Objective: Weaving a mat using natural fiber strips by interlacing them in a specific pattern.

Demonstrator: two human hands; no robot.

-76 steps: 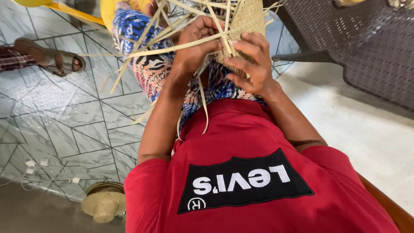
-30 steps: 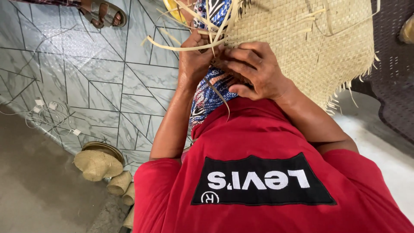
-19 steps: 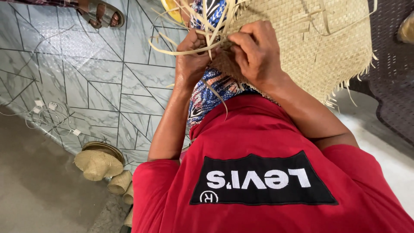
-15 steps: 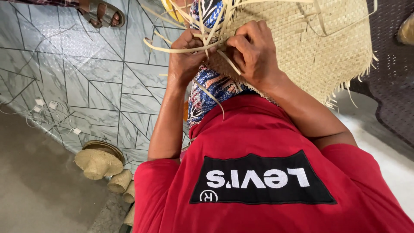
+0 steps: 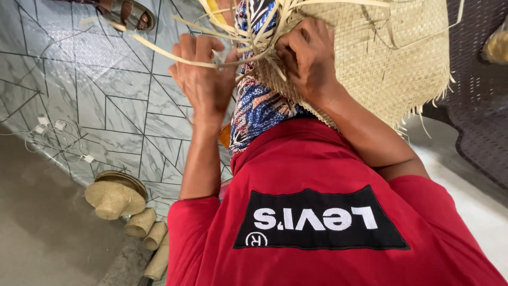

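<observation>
Since half a second ago the left hand point(image 5: 203, 79) has swung outward, drawing one long straw strip point(image 5: 174, 55) away to the left; the right hand point(image 5: 309, 61) has stayed clamped on the weave. Left fingers look loosely curled around the strip, though the grip itself is partly hidden. Right fingers pinch the loose strand ends at the edge of the woven straw mat point(image 5: 381, 58), held up over the lap. To work well: keep the pull even and pin the crossing firmly, or the weave will probably slacken. Finished straw hats point(image 5: 114, 198) lie on the floor.
</observation>
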